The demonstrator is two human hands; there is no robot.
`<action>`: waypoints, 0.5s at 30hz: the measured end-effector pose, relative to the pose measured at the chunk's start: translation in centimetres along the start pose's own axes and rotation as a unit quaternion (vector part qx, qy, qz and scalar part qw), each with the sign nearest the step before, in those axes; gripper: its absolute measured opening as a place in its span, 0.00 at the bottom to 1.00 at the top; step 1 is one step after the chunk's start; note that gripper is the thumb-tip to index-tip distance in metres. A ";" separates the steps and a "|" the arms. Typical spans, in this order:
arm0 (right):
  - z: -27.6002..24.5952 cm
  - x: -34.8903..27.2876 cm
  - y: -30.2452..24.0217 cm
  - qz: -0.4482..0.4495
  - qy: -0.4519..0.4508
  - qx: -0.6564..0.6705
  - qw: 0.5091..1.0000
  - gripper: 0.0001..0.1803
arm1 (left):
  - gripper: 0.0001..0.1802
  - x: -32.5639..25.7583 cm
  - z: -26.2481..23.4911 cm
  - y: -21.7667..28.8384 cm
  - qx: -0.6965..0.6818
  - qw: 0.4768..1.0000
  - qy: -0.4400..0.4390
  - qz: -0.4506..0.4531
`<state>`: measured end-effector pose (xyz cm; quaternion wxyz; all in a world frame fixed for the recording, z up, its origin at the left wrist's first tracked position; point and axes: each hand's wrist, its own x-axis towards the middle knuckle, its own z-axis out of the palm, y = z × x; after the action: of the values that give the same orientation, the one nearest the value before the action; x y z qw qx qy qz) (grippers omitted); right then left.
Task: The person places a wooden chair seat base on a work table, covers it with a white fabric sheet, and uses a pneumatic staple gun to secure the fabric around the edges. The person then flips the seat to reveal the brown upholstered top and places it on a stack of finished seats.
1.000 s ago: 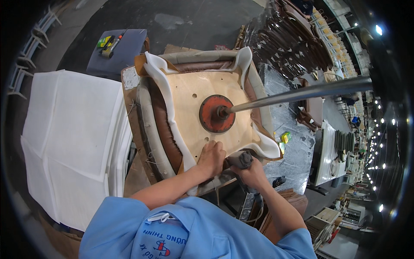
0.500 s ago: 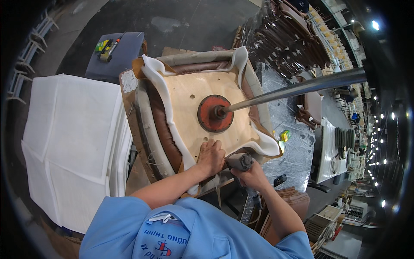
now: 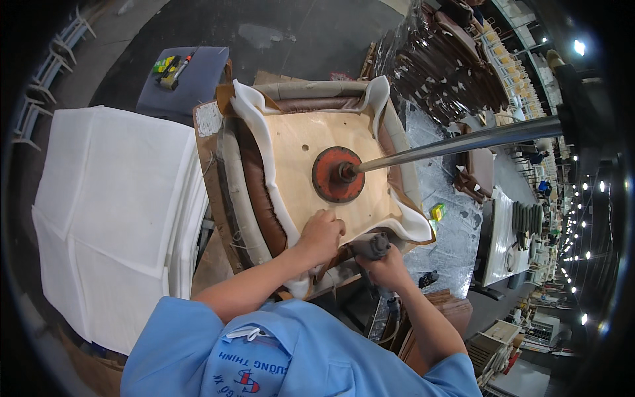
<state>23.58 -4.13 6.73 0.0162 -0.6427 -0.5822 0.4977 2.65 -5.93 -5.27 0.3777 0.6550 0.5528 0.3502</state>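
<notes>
A seat panel of pale plywood (image 3: 297, 188) lies underside up. White padding (image 3: 261, 142) and a brown leather-like cover (image 3: 253, 178) rise around its edges, inside a padded grey frame (image 3: 233, 169). A round red press pad (image 3: 325, 190) on a metal rod (image 3: 463, 140) rests on the panel's middle. My left hand (image 3: 322, 236) is at the panel's near edge, fingers curled; what they pinch is hidden beneath them. My right hand (image 3: 387, 268) grips a grey staple gun (image 3: 372, 247), its nose toward the near edge, close to my left hand.
White foam sheets (image 3: 119, 192) are stacked at the left. Behind them, a dark pad (image 3: 182, 89) carries tools and a small yellow-green box. Plastic-wrapped brown covers (image 3: 443, 66) are piled at the far right. A hose hangs below the staple gun, beside brown boards (image 3: 446, 317).
My left hand's fingers have curled in more and the hand has lifted slightly. The staple gun stays close to the near edge in my right hand. The whole view has shifted a little.
</notes>
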 end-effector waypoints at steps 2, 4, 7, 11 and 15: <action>-0.3 -0.5 0.1 0.048 -0.017 0.069 0.996 0.12 | 0.05 -1.2 -2.3 0.1 -0.013 0.999 0.031 -0.002; 0.0 -0.8 0.5 0.045 -0.025 0.054 0.997 0.13 | 0.06 -2.9 -4.5 0.2 -0.026 0.998 0.047 -0.011; 0.7 -1.3 -0.1 0.035 -0.034 0.047 0.998 0.13 | 0.06 -5.5 -5.9 -0.4 -0.020 0.998 0.043 -0.037; 1.3 -1.3 -1.5 0.064 -0.023 0.000 0.998 0.15 | 0.06 -8.0 -5.6 -1.5 -0.016 0.997 0.080 -0.006; 2.7 -2.6 -0.1 -0.055 0.062 -0.047 0.995 0.24 | 0.07 -8.3 -5.4 -1.4 -0.012 0.995 0.102 0.013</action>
<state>22.18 -7.60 7.08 0.0492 -0.6398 -0.6372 0.4269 -3.93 -13.43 -4.31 0.3231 0.6184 0.5755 0.4265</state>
